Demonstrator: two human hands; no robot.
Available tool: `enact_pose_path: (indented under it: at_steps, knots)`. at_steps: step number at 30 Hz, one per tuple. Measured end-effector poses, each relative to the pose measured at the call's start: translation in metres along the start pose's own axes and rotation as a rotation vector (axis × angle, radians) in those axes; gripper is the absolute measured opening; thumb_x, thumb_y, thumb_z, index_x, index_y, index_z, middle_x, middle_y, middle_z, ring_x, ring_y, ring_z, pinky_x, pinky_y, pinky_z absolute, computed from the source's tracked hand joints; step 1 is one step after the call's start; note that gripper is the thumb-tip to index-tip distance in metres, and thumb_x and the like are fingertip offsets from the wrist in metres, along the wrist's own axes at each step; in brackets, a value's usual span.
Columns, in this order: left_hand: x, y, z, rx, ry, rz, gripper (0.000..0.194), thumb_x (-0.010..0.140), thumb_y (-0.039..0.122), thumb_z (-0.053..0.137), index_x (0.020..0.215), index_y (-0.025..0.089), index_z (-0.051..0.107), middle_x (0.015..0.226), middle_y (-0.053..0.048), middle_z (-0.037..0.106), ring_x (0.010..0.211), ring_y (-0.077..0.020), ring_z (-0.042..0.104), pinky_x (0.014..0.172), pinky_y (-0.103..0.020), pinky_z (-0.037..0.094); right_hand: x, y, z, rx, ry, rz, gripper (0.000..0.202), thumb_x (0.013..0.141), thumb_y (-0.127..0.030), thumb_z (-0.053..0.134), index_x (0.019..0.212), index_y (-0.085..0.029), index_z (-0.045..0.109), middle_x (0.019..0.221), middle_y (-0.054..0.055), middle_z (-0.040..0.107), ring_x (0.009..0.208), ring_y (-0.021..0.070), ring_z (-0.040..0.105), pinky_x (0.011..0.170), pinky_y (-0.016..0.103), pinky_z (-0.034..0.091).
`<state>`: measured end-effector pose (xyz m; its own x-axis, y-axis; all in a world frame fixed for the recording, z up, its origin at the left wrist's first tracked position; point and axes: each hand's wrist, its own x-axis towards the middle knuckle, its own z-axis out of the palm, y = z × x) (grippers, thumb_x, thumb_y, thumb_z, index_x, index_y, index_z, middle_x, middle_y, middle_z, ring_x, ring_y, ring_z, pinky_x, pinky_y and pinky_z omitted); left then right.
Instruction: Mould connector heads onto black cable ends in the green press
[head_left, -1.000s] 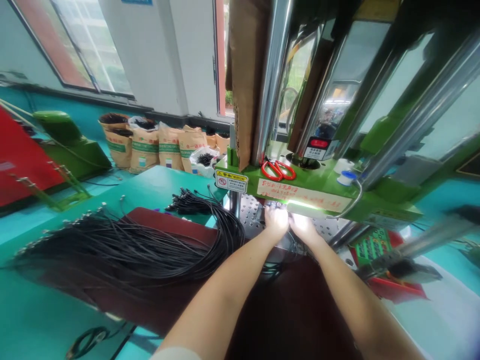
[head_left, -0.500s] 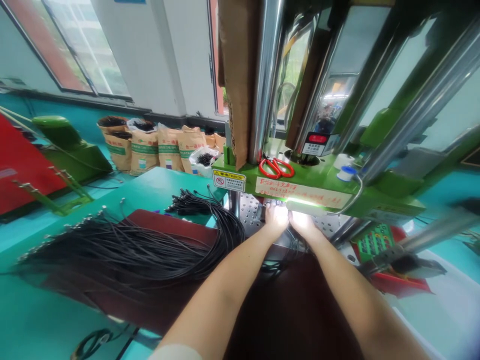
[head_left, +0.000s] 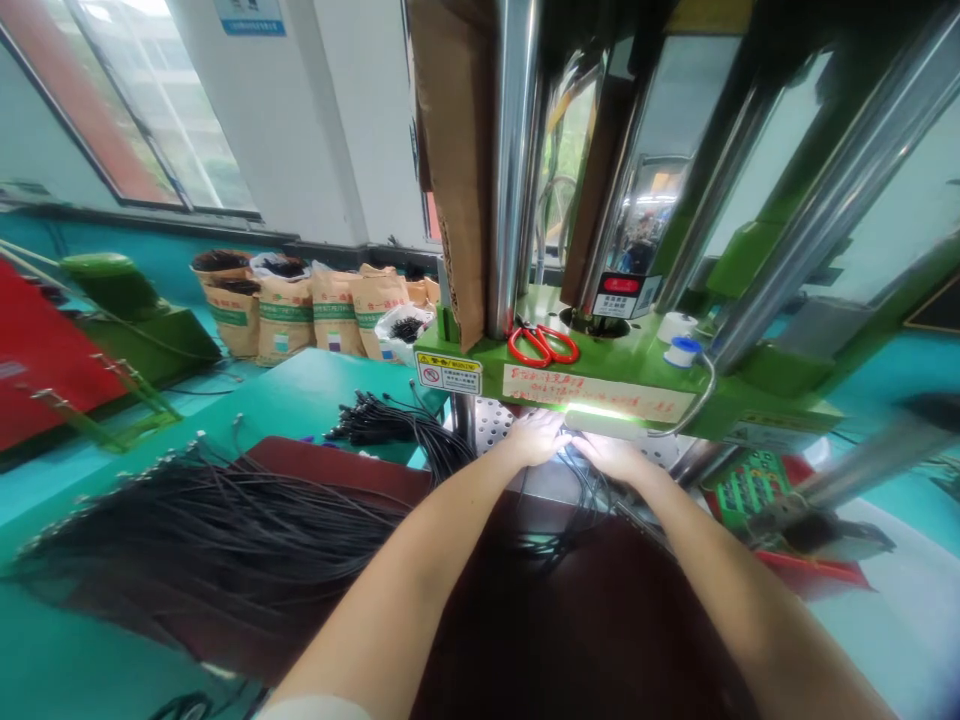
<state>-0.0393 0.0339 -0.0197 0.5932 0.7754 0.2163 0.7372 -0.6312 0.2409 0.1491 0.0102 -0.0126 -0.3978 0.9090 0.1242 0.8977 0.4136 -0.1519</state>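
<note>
My left hand (head_left: 537, 438) reaches under the green press plate (head_left: 637, 385), its fingers bent together and pointing right. From the other side my right hand (head_left: 609, 456) comes in, fingertips close to the left ones. Both are washed out by a bright lamp (head_left: 607, 412). Thin black cables (head_left: 577, 500) run down from between the hands onto the dark red-brown board (head_left: 585, 640). Whatever the fingertips pinch is hidden by glare and by the hands. Under them lies a metal bed with holes (head_left: 491, 422).
Many black cables (head_left: 225, 530) with metal ends spread over the left table; another bundle (head_left: 375, 415) lies behind. Red-handled scissors (head_left: 543, 345) and a blue-and-white spool (head_left: 682, 352) rest on the press. A button panel (head_left: 754, 485) stands right. Paper sacks (head_left: 285, 315) line the wall.
My hands have moved slightly apart, and their fingers look flatter than before. More of the hanging cables shows between my arms. The camera view has shifted a little.
</note>
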Motion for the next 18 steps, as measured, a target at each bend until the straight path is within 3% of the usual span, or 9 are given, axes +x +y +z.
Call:
enact_pose_path:
  at_steps: [5, 9, 18]
  knots:
    - [0.011, -0.008, 0.010, -0.011, -0.050, -0.031, 0.055, 0.088, 0.048, 0.028, 0.136, 0.020, 0.031, 0.133, -0.009, 0.045, 0.119, -0.0248, 0.041, 0.094, -0.039, 0.032, 0.008, 0.006, 0.003, 0.047, -0.025, -0.010, 0.049, 0.093, -0.046, 0.021, 0.119, -0.023, 0.056, 0.121, 0.005, 0.058, 0.115, 0.0225, 0.049, 0.100, 0.038, 0.032]
    - [0.014, -0.007, 0.007, 0.000, -0.060, -0.042, 0.057, 0.088, 0.048, 0.029, 0.136, 0.019, 0.030, 0.132, -0.010, 0.045, 0.120, -0.0252, 0.040, 0.096, -0.040, 0.032, 0.012, 0.008, 0.004, 0.048, -0.019, 0.005, 0.047, 0.093, -0.043, 0.022, 0.121, -0.025, 0.054, 0.121, 0.004, 0.058, 0.114, 0.0220, 0.049, 0.101, 0.038, 0.031]
    - [-0.011, -0.015, -0.007, 0.018, -0.037, -0.015, 0.058, 0.086, 0.044, 0.034, 0.136, 0.016, 0.027, 0.140, -0.010, 0.035, 0.127, -0.0209, 0.032, 0.104, -0.035, 0.024, -0.009, 0.013, -0.004, -0.018, 0.001, 0.041, 0.041, 0.091, -0.040, 0.031, 0.103, -0.017, 0.063, 0.110, 0.011, 0.063, 0.106, 0.0258, 0.054, 0.095, 0.040, 0.034]
